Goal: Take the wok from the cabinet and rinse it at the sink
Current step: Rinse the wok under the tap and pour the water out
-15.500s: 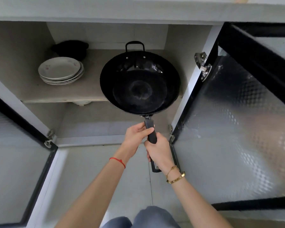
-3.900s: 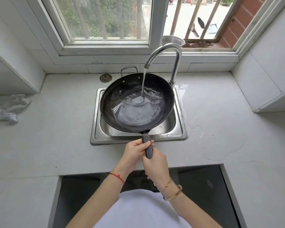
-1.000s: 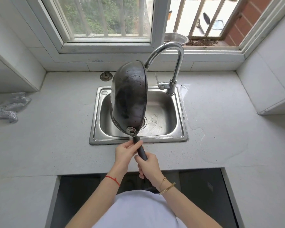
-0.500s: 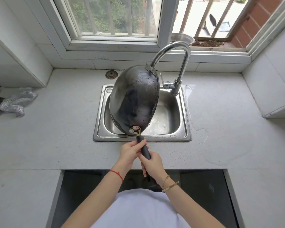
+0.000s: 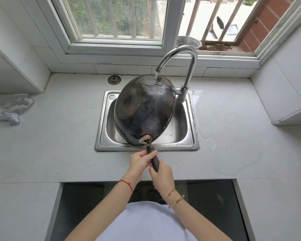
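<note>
The left hand (image 5: 140,160) is wrapped around the upper part of the black handle (image 5: 153,159), thumb across the top, and the right hand (image 5: 162,174) grips the same handle just below it, so both hands hold the wok (image 5: 144,110) by that one long lever. The wok is turned with its dark, stained underside facing up and toward the person, tilted over the sink (image 5: 146,147), its far rim lifted under the tap (image 5: 179,54). A thin stream of water (image 5: 156,76) falls from the spout onto the upper edge of the underside and runs down the metal. Whether the low rim touches the sink floor cannot be told from here.

The rinse looks well along (the outside is getting its turn), but several things could go wrong. The whole weight hangs out beyond the wrists, and a wet handle could twist in the grip, letting the wok roll and bang into the sink or the tap. The raised rim sits close under the spout, so lifting it further could knock the tap. Water striking the curved underside could also splash outward; the counter (image 5: 233,136) to the right of the sink is already wet with a puddle (image 5: 233,159).
</note>
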`<state>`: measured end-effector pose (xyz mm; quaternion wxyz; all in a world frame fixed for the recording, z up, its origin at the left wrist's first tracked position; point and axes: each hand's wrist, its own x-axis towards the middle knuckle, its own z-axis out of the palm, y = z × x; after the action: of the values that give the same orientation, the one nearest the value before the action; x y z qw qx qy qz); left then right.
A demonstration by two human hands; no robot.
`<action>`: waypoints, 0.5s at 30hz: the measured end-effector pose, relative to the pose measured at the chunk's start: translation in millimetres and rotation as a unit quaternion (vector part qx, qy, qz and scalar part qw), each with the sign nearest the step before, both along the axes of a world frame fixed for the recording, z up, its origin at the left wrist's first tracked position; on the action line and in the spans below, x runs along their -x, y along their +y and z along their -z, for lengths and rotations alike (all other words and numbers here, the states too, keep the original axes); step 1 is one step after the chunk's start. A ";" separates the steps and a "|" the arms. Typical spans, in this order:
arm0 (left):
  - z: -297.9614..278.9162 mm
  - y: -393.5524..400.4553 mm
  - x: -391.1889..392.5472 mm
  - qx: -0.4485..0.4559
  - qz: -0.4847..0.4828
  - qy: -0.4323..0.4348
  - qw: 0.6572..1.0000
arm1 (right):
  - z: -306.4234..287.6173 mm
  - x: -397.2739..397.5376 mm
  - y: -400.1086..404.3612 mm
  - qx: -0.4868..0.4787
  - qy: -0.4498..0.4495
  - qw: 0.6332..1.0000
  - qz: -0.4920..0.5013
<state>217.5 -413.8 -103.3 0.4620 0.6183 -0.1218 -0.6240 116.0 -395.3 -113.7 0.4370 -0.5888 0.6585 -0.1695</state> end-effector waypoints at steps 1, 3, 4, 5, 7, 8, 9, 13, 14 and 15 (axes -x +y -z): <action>1.1 0.0 0.8 -0.003 0.000 -0.007 1.000 | 0.9 0.9 0.3 -0.003 -0.011 1.000 0.001; 2.9 -0.2 2.5 -0.006 0.003 -0.021 1.000 | 2.2 2.7 0.7 -0.003 -0.034 0.999 0.005; 3.4 -0.5 3.1 -0.006 0.004 -0.028 1.000 | 2.2 3.9 0.8 -0.006 -0.043 0.999 0.007; 3.4 -1.0 3.9 -0.007 0.005 -0.034 0.999 | 2.7 4.6 0.7 -0.009 -0.051 0.999 0.009; 2.9 -2.3 4.9 -0.009 0.007 -0.044 0.999 | 3.8 6.1 -0.1 -0.019 -0.064 0.998 0.012; 3.0 -2.6 5.2 -0.011 0.010 -0.051 0.999 | 4.6 6.4 -0.3 -0.021 -0.069 0.997 0.011; 3.4 -3.0 5.4 -0.014 0.012 -0.060 0.998 | 5.8 6.3 -0.6 -0.022 -0.075 0.997 0.011; 3.3 -7.2 3.6 -0.018 0.015 -0.085 0.996 | 6.9 2.5 -4.0 -0.018 -0.093 0.995 0.015; 2.3 -9.4 2.9 -0.017 0.016 -0.088 0.996 | 6.5 1.2 -6.2 -0.019 -0.096 0.995 0.015; 0.8 -12.0 2.3 -0.016 0.016 -0.092 0.996 | 6.0 0.0 -9.0 -0.019 -0.097 0.995 0.016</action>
<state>215.2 -425.8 -104.2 0.4289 0.6780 -0.1639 -0.5740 116.0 -404.4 -119.6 0.5073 -0.5505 0.6254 -0.2202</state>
